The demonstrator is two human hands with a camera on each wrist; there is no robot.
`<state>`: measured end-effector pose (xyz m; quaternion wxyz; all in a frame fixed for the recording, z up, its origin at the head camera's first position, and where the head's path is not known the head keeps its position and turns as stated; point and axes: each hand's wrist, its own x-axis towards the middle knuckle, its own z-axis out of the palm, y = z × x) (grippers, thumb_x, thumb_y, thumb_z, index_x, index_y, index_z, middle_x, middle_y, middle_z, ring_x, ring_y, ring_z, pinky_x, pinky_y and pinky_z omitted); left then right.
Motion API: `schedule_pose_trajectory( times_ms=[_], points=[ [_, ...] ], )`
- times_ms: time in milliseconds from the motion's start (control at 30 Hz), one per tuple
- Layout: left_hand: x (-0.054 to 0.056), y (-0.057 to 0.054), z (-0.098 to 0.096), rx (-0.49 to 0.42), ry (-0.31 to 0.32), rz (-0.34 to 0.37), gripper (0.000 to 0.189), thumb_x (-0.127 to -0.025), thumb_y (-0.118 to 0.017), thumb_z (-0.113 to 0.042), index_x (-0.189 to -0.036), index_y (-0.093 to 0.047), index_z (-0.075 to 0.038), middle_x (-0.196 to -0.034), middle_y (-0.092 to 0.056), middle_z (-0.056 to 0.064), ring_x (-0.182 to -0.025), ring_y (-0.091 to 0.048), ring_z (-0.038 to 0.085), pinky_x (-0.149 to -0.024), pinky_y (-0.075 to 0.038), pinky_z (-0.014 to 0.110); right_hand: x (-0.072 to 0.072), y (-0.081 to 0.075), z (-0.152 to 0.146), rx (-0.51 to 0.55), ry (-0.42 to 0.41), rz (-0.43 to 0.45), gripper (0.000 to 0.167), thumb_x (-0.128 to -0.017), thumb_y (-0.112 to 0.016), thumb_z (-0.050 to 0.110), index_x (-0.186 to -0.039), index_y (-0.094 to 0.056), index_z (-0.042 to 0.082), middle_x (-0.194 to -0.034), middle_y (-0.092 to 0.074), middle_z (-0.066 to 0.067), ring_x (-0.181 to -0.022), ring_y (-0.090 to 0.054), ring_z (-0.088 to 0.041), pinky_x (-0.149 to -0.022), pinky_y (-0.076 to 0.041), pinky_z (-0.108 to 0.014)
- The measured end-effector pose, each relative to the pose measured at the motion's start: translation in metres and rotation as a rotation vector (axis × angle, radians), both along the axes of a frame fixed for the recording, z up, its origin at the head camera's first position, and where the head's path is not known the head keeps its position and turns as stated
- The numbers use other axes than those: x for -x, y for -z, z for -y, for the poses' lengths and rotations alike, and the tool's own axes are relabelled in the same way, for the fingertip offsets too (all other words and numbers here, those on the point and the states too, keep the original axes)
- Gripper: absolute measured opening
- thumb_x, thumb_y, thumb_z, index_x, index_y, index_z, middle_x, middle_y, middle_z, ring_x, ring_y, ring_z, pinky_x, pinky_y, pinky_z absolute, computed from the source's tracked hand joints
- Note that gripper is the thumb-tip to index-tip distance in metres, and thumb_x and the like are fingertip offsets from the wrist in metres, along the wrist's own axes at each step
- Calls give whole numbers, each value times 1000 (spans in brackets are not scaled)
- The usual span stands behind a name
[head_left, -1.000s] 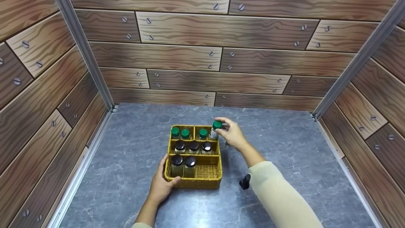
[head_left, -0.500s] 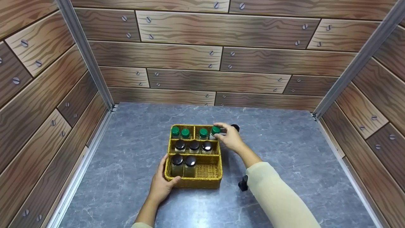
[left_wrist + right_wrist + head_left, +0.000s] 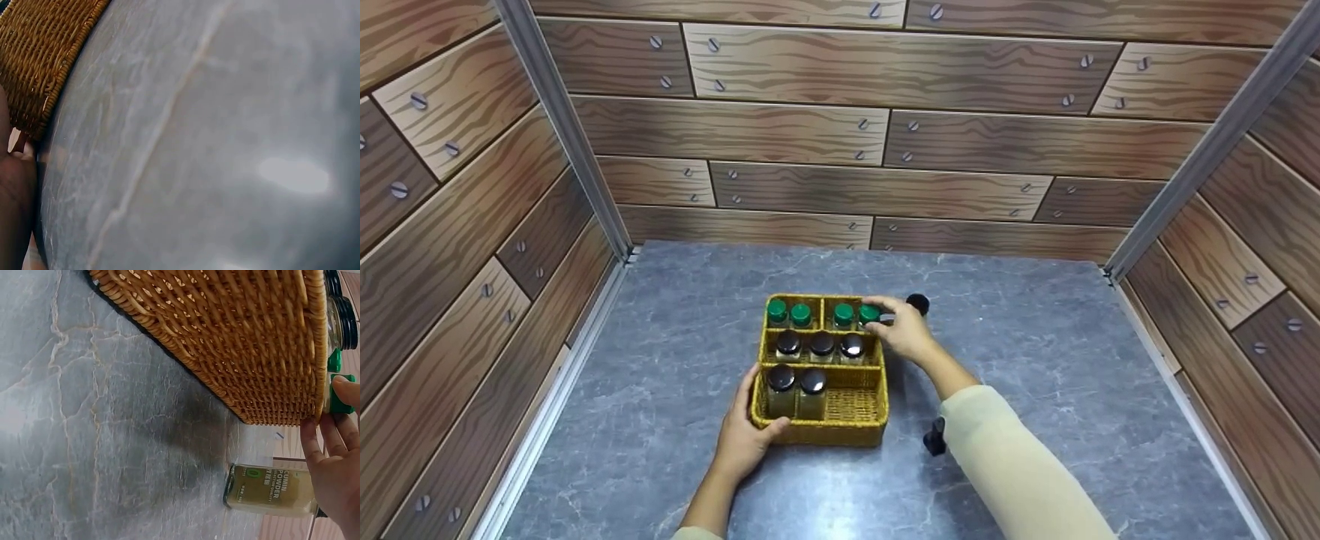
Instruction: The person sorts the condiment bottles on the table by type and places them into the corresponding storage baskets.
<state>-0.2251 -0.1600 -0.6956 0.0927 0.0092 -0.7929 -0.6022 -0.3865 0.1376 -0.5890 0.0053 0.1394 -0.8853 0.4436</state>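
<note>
A woven basket (image 3: 831,433) with divided compartments stands on the table. My left hand (image 3: 742,439) grips its front left corner, thumb on the front wall and fingers along the left side. In the back right compartment, my right hand (image 3: 907,328) pinches the green cap of a small spice jar (image 3: 869,313), seated beside another green-capped jar (image 3: 844,315). In the right wrist view, the thumb lies on the green cap (image 3: 342,400) and other fingers touch the basket rim. Two green-capped jars (image 3: 788,313) fill the back left compartment. The pinched jar's body is mostly hidden.
Three black-capped jars (image 3: 820,345) stand in the middle row and two taller ones (image 3: 796,394) at the front left. A cumin powder jar (image 3: 270,489) with a black cap stands on the table just beyond my right hand. Wood-patterned walls (image 3: 877,135) enclose the grey table (image 3: 660,360).
My right hand has lowered the green-capped jar into the back right compartment, bringing the black-capped cumin jar behind it into sight. My left hand has stayed on the basket.
</note>
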Motion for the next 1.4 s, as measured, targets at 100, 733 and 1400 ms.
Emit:
schedule_pose_trajectory(
  times_ms=[100, 733, 1400],
  points=[
    [0, 0, 0, 1, -2, 6, 110, -78, -97, -29, -169, -36, -23, -168, -48, 21, -151, -50, 44, -125, -38, 60, 0, 1, 0, -20, 8, 9, 47, -94, -82, 5, -140, -73, 13, -148, -68, -22, -139, -63, -40, -118, -50, -56],
    [0, 1, 1, 2, 0, 8, 111, -79, -97, -28, -170, -35, -24, -166, -50, 21, -148, -53, 43, -124, -40, 61, 2, 3, 5, -97, 23, -4, 47, -94, -82, 7, -140, -72, 13, -150, -67, -21, -130, -69, -40, -111, -56, -52],
    [0, 0, 0, -10, 9, 2, 112, -78, -97, -27, -170, -34, -21, -165, -51, 22, -147, -54, 43, -123, -41, 60, 3, 3, 3, -20, -5, 30, 53, -94, -79, 2, -145, -68, 10, -153, -62, -19, -125, -69, -40, -108, -59, -49]
  ],
)
